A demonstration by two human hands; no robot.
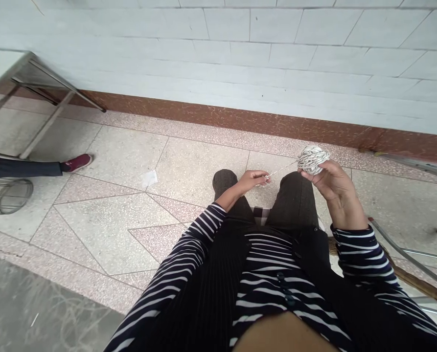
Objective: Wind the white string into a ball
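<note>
A white ball of yarn flecked with dark strands [312,160] is held up in the fingers of my right hand [334,188], above my right knee. From the ball a thin strand [283,169] runs left to my left hand [253,182]. The fingertips of that hand are pinched together on the strand, over the gap beside my left knee. Between the two hands the strand looks nearly straight.
A metal-framed table [31,61] stands at the left, with another person's shoe [77,162] and leg near it. A wire rack [14,195] is below that leg. White paper [149,179] lies on the tiled floor. Metal legs [405,247] stand at my right. A tiled wall [240,58] rises ahead.
</note>
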